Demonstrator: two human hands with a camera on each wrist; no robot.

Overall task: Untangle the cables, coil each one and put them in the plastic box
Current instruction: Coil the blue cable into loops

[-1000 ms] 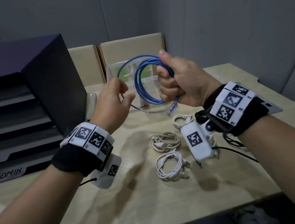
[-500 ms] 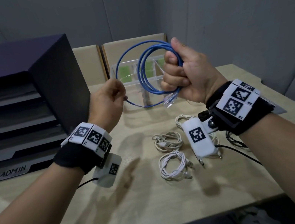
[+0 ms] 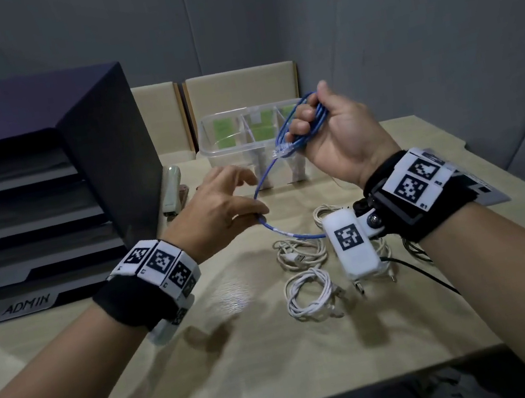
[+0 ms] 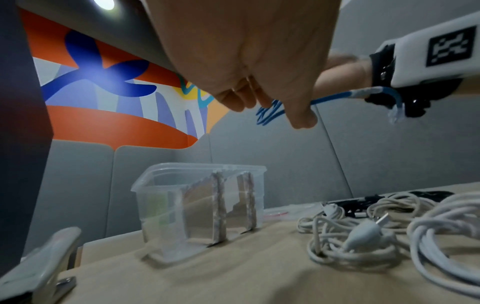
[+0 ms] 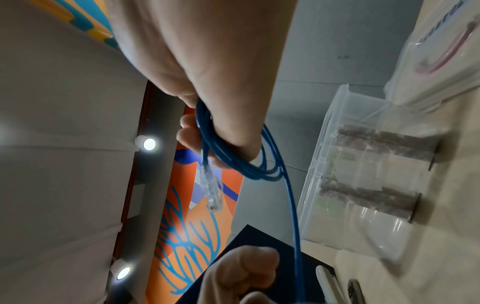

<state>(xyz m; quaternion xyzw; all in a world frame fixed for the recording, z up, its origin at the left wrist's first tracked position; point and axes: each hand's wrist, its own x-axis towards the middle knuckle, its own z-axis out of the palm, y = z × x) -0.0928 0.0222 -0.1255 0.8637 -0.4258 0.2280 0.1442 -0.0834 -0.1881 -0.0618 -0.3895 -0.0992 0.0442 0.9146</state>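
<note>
My right hand (image 3: 330,133) grips a bundle of blue network cable loops (image 3: 297,134) in front of the clear plastic box (image 3: 228,149); a clear plug (image 3: 282,151) hangs from the bundle. The cable's free tail (image 3: 280,232) runs down to my left hand (image 3: 224,207), which pinches it between thumb and forefinger above the table. In the right wrist view the blue cable loops (image 5: 249,164) lie in my curled fingers, with the plug (image 5: 210,188) dangling. In the left wrist view the cable tail (image 4: 345,95) passes my thumb. White coiled cables (image 3: 309,290) lie on the table below.
A dark document tray stack (image 3: 43,186) labelled ADMIN stands at the left. A pale stapler (image 3: 171,193) lies beside it. A black cable (image 3: 419,273) trails at the right. The box (image 4: 197,205) has dividers inside. The wooden table (image 3: 246,358) ends close to my body.
My left hand dropped lower and slid along the tail, which now hangs long. My right hand moved right and down with the loops, which are now bunched tighter in the fist.
</note>
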